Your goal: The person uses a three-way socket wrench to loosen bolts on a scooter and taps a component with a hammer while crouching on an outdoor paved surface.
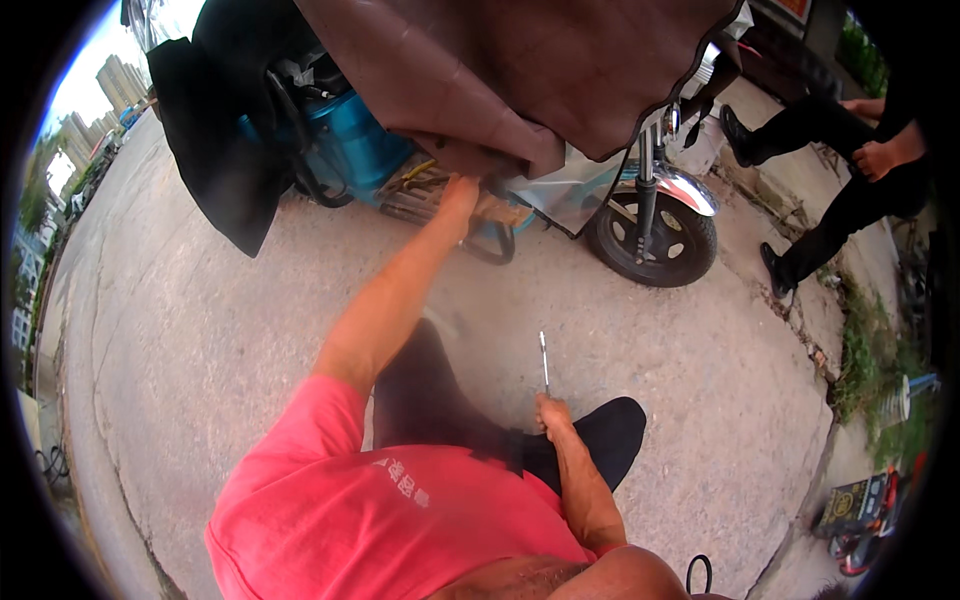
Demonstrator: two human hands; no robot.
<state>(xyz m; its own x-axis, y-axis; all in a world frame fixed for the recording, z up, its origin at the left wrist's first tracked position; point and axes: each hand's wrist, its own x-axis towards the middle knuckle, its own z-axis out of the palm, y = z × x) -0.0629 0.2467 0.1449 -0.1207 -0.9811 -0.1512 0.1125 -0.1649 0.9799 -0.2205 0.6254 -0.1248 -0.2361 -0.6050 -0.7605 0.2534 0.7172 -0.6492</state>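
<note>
My left hand [461, 194] reaches forward to the footwell of a blue three-wheeler [362, 138], just under the lower edge of a brown cover [520, 75]. Its fingers are small and partly hidden there, so their grip does not show. Low in front of my body, my right hand [552, 412] is closed round the near end of a slim silver rod-shaped tool [544, 362]. The tool points forward, away from me, its far end above the concrete and apart from the vehicle. What kind of tool it is cannot be made out.
The front wheel [655, 238] stands right of my left hand, beside a clear plastic sheet [570, 193]. A black flap [215, 150] hangs at the left. Another person's dark-trousered legs [835, 235] are at the right. A battery-like box [852, 505] stands lower right, on concrete ground [250, 320].
</note>
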